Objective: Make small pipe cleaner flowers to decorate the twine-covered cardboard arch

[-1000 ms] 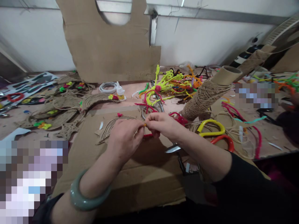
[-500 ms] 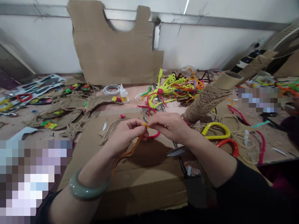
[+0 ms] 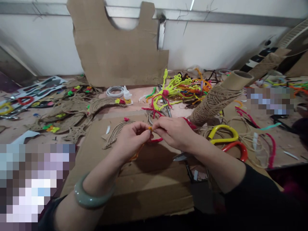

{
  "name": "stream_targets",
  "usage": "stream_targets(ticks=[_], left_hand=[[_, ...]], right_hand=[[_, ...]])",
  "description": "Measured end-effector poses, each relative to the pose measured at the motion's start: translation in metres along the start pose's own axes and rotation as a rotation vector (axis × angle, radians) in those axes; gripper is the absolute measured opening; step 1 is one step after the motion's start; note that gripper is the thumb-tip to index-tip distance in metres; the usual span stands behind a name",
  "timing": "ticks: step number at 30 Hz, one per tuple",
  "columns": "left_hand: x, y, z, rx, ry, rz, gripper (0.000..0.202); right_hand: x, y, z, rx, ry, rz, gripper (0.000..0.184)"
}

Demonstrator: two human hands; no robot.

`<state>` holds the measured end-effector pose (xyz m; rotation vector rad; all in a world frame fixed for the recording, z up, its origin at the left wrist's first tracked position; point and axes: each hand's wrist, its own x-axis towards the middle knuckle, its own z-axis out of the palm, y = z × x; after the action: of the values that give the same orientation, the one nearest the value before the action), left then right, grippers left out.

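Between the fingertips of my left hand (image 3: 131,139) is an orange pipe cleaner (image 3: 150,128), its tail hanging below that palm. My right hand (image 3: 174,131) pinches the same small orange end from the other side, so both hands are closed and nearly touching. A crescent of coiled jute rope (image 3: 116,133) lies just left of my left hand on a cardboard sheet (image 3: 158,189). Beneath my right forearm rest scissors with one yellow and one red handle (image 3: 223,133). A pink pipe cleaner (image 3: 157,140) shows partly below my fingers.
Behind my hands stand a glue bottle (image 3: 127,95) and a pile of yellow and other coloured pipe cleaners (image 3: 176,84). A jute-wound cardboard tube (image 3: 214,101) leans to the right. Decorated rope shapes (image 3: 72,112) cover the left side. A cut cardboard panel (image 3: 120,54) stands at the back.
The orange tail has drawn in under my left hand and shows less. The fingertips of both hands have shifted slightly around the orange end, which looks more compact.
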<state>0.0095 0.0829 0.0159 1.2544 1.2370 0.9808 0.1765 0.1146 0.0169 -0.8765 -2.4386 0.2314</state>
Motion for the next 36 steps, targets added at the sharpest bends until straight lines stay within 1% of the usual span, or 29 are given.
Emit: stream_targets(ticks=[2, 4, 6, 7, 8, 9, 10, 11, 12, 13, 16, 19, 23, 26, 31, 33, 36], left_hand=[[-0.001, -0.002, 0.001, 0.195, 0.085, 0.112, 0.004], [-0.002, -0.003, 0.003, 0.354, 0.174, 0.214, 0.007], [-0.002, -0.004, 0.005, 0.398, 0.222, 0.268, 0.007], [-0.002, -0.004, 0.005, 0.370, 0.225, 0.277, 0.006], [-0.001, -0.005, 0.005, 0.288, 0.209, 0.262, 0.005], [0.000, -0.005, 0.005, 0.167, 0.162, 0.211, 0.005], [0.002, -0.006, 0.005, 0.010, 0.140, 0.161, 0.004], [0.003, -0.007, 0.005, -0.122, 0.146, 0.114, 0.005], [0.004, -0.008, 0.004, -0.196, 0.185, 0.084, 0.007], [0.005, -0.008, 0.004, -0.255, 0.191, 0.074, 0.009], [0.005, -0.008, 0.004, -0.372, 0.166, 0.068, 0.011], [0.003, -0.005, 0.003, -0.412, 0.151, 0.062, 0.010], [0.002, -0.004, 0.001, -0.382, 0.150, 0.048, 0.010], [0.002, -0.005, 0.001, -0.365, 0.159, 0.068, 0.011], [0.003, -0.008, 0.002, -0.351, 0.123, 0.082, 0.010], [0.003, -0.008, 0.002, -0.342, 0.123, 0.089, 0.011], [0.002, -0.006, -0.001, -0.295, 0.139, 0.140, 0.017]], right_hand=[[0.000, -0.004, 0.003, 0.018, -0.020, 0.123, 0.016], [0.001, -0.007, 0.006, 0.092, -0.033, 0.233, 0.014], [0.002, -0.008, 0.007, 0.199, -0.028, 0.314, 0.012], [0.002, -0.008, 0.007, 0.254, -0.018, 0.343, 0.011], [0.003, -0.007, 0.007, 0.311, -0.008, 0.360, 0.011], [0.003, -0.007, 0.008, 0.374, -0.009, 0.375, 0.011], [0.004, -0.007, 0.008, 0.435, 0.003, 0.392, 0.012], [0.004, -0.007, 0.009, 0.496, 0.015, 0.405, 0.013], [0.004, -0.008, 0.009, 0.549, 0.008, 0.420, 0.013], [0.005, -0.010, 0.010, 0.591, -0.007, 0.434, 0.014], [0.007, -0.014, 0.010, 0.685, -0.097, 0.476, 0.013], [0.009, -0.016, 0.010, 0.776, -0.120, 0.529, 0.014], [0.011, -0.015, 0.008, 0.864, -0.107, 0.587, 0.015], [0.011, -0.016, 0.008, 0.935, -0.108, 0.628, 0.017], [0.013, -0.020, 0.007, 0.949, -0.127, 0.685, 0.012], [0.013, -0.019, 0.006, 0.970, -0.139, 0.694, 0.012], [0.012, -0.017, 0.005, 1.019, -0.190, 0.658, 0.010]])
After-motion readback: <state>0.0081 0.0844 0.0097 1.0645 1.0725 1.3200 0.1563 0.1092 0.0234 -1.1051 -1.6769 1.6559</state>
